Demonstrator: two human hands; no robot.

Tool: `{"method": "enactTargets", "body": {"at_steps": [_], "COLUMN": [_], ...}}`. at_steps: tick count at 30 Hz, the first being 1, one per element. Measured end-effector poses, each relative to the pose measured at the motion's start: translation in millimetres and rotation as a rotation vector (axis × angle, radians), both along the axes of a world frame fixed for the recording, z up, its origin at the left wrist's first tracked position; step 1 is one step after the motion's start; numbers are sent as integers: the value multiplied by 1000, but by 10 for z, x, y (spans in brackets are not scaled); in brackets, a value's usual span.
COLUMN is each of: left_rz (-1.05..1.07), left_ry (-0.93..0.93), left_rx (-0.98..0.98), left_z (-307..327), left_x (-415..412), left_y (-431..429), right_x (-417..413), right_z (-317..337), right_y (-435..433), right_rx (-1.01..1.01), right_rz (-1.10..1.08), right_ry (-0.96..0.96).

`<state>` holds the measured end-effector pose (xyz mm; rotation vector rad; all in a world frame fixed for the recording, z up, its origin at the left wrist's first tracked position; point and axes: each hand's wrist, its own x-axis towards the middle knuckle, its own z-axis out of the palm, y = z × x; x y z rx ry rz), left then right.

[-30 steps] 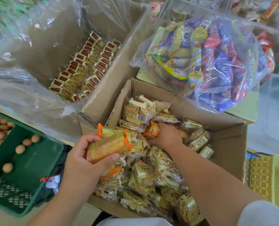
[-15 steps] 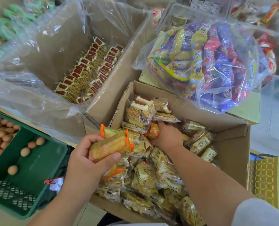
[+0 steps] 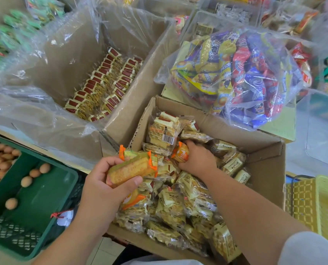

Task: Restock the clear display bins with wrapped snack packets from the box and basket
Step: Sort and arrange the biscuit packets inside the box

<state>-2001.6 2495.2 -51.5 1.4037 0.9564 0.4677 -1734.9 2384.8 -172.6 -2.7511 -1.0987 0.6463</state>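
My left hand [image 3: 105,186] is gripping an orange-ended wafer packet [image 3: 132,167], thumb across its front, holding it just above the near-left corner of the open cardboard box [image 3: 264,161]. My right hand [image 3: 197,161] is lying palm-down in the box's pile of yellow wrapped packets [image 3: 178,207], fingers curling round a small orange packet [image 3: 181,153] beside the barcoded multipack [image 3: 162,129]. The yellow basket [image 3: 310,203] is sitting right of the box and the green egg crate [image 3: 40,192] left.

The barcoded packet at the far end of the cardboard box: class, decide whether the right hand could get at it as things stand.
Probably yes: the barcoded packet lies uncovered on top, just beyond the right hand, though that hand grips an orange-wrapped packet.
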Motion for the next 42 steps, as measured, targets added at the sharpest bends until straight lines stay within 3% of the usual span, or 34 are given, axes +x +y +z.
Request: {"method": "enactTargets", "body": {"at_steps": [6,13,31,42], "left_rz": [-2,3,10,41], "left_ry": [-4,-3,-26,-56], "left_rx": [-6,-5,-35,-76], "left_z": [-8,-34,38,97], "left_x": [-16,-16,32,29], "left_y": [23,4,-26,-30], "right_x": [-35,2,-57,-111], "right_z": [31,-21,-76,463], "right_y": [38,108,55,-168], "right_rx": [46,92,12,13], "right_rz": [-106,-94,-79,-27], "right_ry": [174,52,56,-82]}}
